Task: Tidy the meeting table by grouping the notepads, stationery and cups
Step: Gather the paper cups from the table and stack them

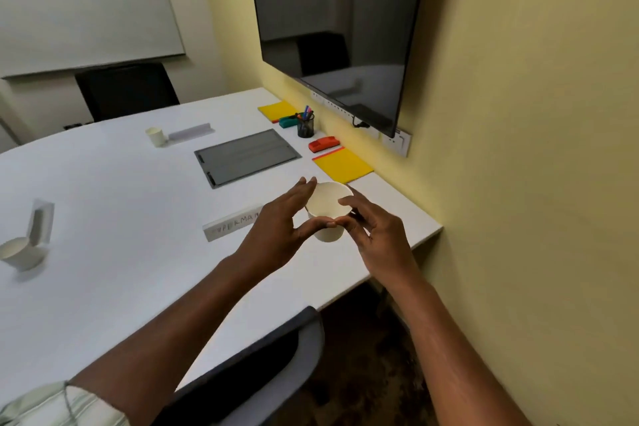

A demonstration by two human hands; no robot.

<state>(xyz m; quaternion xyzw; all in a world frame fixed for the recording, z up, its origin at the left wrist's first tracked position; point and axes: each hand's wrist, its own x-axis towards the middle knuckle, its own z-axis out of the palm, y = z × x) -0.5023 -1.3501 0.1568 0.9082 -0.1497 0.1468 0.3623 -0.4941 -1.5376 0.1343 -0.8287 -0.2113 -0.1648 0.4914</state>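
Both forearms reach out over a grey chair back [276,367], and between them the hands grip one cream paper cup [326,214] held upright just above the white counter [138,287]. On the cup's left the left hand [276,232] has its thumb curled across the near wall and its fingers spread along the far rim; the right hand [377,235] pinches the opposite side with thumb and fingertips. Whether anything is inside that cup cannot be told. Just left of it a white name strip [231,225] lies flat, its letters reading roughly "PERMA", partly hidden by the left hand. Beyond it, a yellow notepad with a red edge [344,166] lies by the wall, then a red eraser block [323,143], a black mesh pen holder [305,126] filled with coloured pens, a green eraser [287,121] and a second yellow notepad [278,111]. A grey recessed panel [247,157] sits flush in the counter. Farther off, a small paper cup [155,137] stands beside another name strip [190,131], and at the left edge a third cup [20,252] sits against an upright plaque [41,221], both blurred.
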